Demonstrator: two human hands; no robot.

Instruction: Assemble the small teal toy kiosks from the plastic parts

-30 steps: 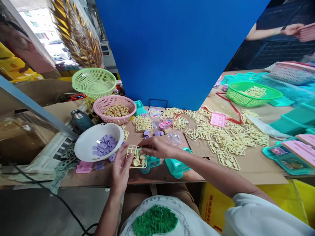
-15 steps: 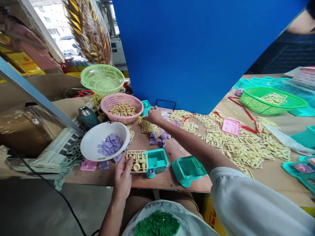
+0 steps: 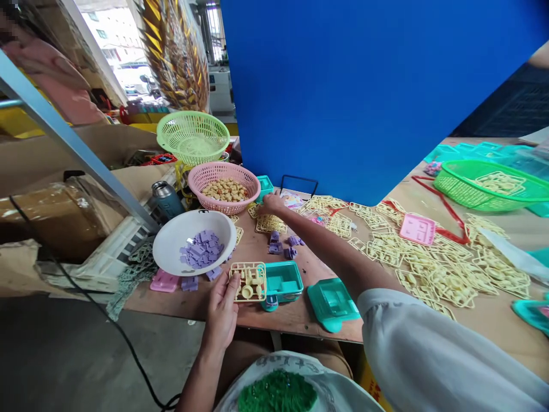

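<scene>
Lowest in the frame, the person's white shirt with a green tufted patch (image 3: 277, 393) fills the bottom centre, and a white sleeve (image 3: 433, 355) covers the lower right. Just above, at the near edge of the wooden table (image 3: 283, 317), the left hand (image 3: 223, 309) grips the near left corner of a pale yellow parts frame (image 3: 249, 281), thumb on top; the frame lies flat against the table, touching a teal tray (image 3: 282, 281) on its right. A second teal tray (image 3: 332, 302) sits just right of that one, overhanging the table edge.

Left of the frame, a white bowl (image 3: 174, 237) holds purple pieces (image 3: 201, 252), with more purple and pink pieces (image 3: 165, 281) lying below it. Loose purple blocks (image 3: 283, 245) lie in the middle of the table, under the outstretched right forearm.

Further up, the right hand (image 3: 271, 202) reaches to centre frame, fingers curled down onto a stack of yellow frames (image 3: 270, 223) beside the pink basket (image 3: 201, 182) of tan pieces; whether it pinches anything cannot be told. A metal flask (image 3: 165, 197) lies left of the basket, and a small teal box (image 3: 266, 184) stands right of it.

Across the right half, many more yellow frames (image 3: 441, 274) are scattered, with a pink tray (image 3: 417, 229) among them. At far right stands a green basket (image 3: 463, 191) holding frames. At upper left a light green basket (image 3: 193, 134) rises behind the pink one, and a blue panel (image 3: 364, 86) fills the top.
</scene>
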